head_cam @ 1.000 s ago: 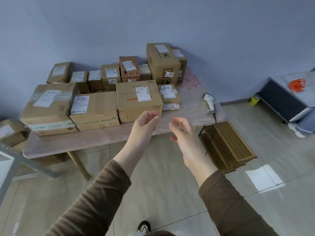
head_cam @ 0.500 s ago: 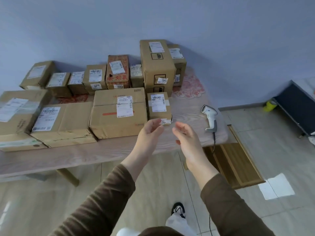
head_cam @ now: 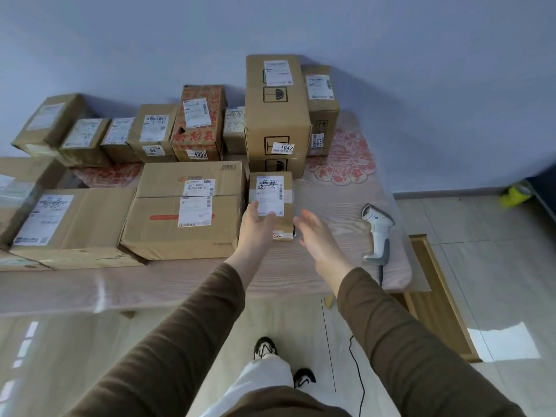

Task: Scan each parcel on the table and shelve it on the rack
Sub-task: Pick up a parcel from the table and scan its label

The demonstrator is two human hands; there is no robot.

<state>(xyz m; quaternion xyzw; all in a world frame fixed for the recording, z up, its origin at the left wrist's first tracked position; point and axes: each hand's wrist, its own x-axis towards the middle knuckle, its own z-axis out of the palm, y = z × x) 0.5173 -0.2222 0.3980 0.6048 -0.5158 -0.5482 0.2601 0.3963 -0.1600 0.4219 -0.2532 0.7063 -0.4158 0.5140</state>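
Note:
Several brown cardboard parcels with white labels cover the table [head_cam: 331, 266]. A small parcel [head_cam: 272, 194] lies near the front, right of a wide flat parcel [head_cam: 186, 212]. My left hand [head_cam: 258, 227] reaches over the small parcel's near left corner, fingers relaxed, touching or just above it. My right hand [head_cam: 316, 236] is open beside the parcel's right side, a little apart from it. A white handheld scanner [head_cam: 377, 233] lies on the table to the right. The rack is out of view.
A tall parcel marked 1042 [head_cam: 276, 115] stands behind the small one. More parcels line the wall and the left side. A wooden frame [head_cam: 436, 296] leans beside the table's right end. The scanner cable [head_cam: 358, 365] hangs to the floor near my feet.
I have stepped closer to the table. Both hands have moved forward from mid-air to either side of the small parcel.

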